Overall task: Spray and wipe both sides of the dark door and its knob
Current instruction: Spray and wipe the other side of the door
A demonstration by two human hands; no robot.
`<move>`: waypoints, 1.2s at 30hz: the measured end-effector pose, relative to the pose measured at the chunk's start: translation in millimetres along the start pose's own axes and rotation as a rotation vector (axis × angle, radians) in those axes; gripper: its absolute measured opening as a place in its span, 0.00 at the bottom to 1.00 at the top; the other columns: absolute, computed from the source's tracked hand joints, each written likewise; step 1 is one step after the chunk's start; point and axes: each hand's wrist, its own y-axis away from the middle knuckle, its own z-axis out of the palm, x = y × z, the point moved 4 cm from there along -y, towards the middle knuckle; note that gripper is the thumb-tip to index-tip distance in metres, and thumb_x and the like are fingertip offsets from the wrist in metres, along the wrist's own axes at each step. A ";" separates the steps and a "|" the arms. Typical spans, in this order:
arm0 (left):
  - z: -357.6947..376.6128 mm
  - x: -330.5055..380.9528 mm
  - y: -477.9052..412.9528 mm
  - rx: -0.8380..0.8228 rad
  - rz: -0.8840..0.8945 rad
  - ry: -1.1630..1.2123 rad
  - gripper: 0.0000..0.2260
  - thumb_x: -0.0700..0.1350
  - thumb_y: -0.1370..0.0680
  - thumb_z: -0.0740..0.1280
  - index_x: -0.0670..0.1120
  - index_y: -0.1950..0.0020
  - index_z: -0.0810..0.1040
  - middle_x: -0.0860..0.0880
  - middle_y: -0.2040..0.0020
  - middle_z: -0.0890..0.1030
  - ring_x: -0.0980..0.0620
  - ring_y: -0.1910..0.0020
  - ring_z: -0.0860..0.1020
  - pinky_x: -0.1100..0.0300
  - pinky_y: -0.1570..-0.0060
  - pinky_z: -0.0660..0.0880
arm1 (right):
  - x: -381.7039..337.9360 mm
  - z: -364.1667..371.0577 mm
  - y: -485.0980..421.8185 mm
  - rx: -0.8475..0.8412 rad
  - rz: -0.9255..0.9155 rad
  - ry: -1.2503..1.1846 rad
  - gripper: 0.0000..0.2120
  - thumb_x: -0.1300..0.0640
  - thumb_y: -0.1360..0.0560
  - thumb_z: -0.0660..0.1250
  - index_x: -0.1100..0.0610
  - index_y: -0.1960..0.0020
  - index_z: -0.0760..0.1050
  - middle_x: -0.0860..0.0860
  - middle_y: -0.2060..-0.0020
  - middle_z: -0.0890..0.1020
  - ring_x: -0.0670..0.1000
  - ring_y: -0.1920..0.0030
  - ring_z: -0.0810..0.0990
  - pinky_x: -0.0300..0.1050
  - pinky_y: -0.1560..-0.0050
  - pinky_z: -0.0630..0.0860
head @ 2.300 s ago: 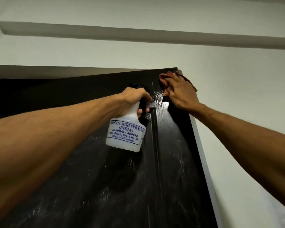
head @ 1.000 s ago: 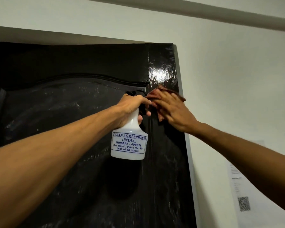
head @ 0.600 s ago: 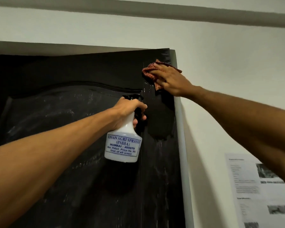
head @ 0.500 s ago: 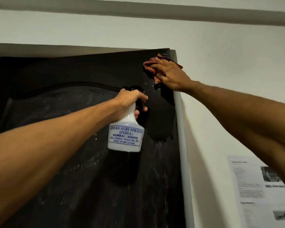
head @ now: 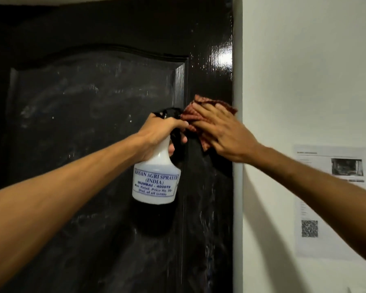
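Observation:
The dark glossy door point(head: 97, 115) fills the left and middle of the head view, its panel streaked with wet smears. My left hand point(head: 161, 134) grips the neck and black trigger head of a white spray bottle point(head: 155, 180) held just in front of the door. My right hand point(head: 222, 132) presses a reddish-brown cloth point(head: 199, 111) flat against the door's right stile with straight fingers, right beside the bottle's head. The knob is out of view.
A grey door frame strip point(head: 237, 187) runs down the door's right edge. Beyond it is a white wall point(head: 304, 70) with a printed paper notice point(head: 330, 199) bearing a QR code.
My right hand has slid the cloth down the right stile from near the door's top corner to beside the bottle. The view has dropped lower.

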 end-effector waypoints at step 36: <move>44.1 -176.2 135.1 -0.080 -0.115 -0.080 0.11 0.46 0.17 0.71 0.40 0.55 0.81 0.41 0.62 0.86 0.47 0.80 0.73 0.49 0.68 0.75 | -60.0 35.9 64.8 -0.030 0.058 0.055 0.25 0.48 0.16 0.53 0.51 0.20 0.64 0.56 0.18 0.57 0.57 0.17 0.53 0.57 0.18 0.46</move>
